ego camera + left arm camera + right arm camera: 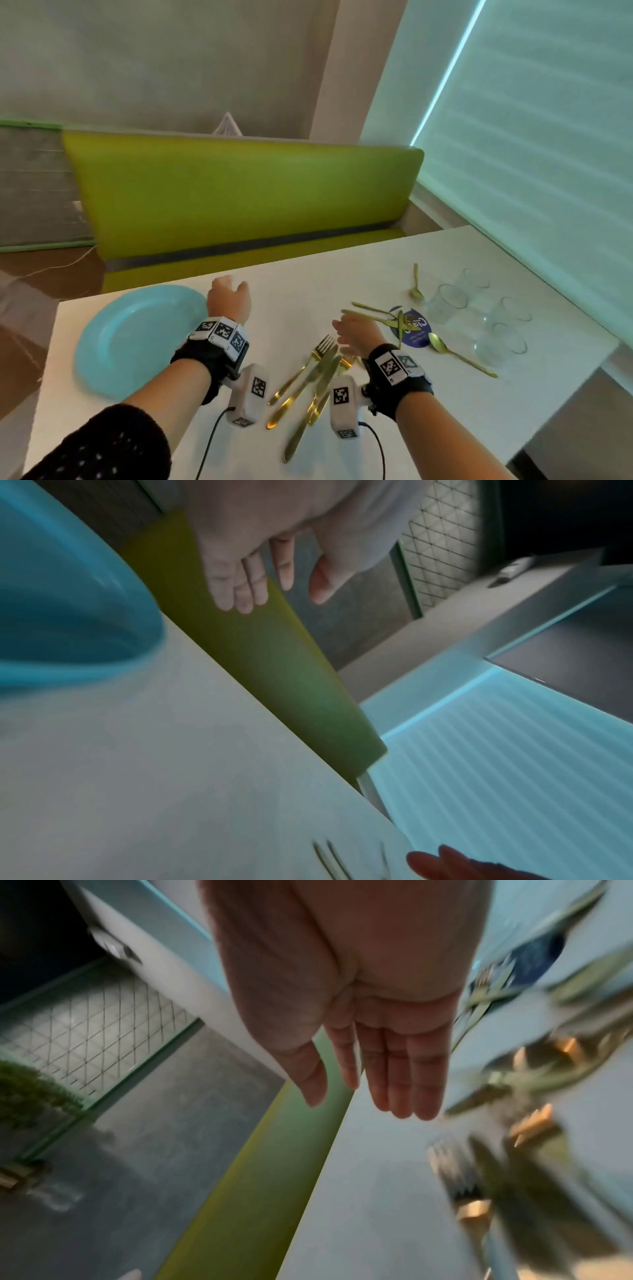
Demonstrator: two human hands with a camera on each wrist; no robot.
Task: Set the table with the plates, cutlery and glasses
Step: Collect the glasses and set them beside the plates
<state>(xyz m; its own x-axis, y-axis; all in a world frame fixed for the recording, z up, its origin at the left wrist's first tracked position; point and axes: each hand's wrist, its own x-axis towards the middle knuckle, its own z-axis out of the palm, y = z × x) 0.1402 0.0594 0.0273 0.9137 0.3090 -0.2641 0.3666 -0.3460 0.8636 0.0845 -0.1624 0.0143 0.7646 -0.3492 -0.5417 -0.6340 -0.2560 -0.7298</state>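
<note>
Above the white table (239, 455), both hands hover with fingers straight, grasping nothing: left hand (228, 297) just beside the blue plate (137, 339) at the left edge, right hand (356, 334) over the gold cutlery (308, 380) mid-table. Four glasses (479, 315) stand near the right edge, spoons (459, 354) beside them.
</note>
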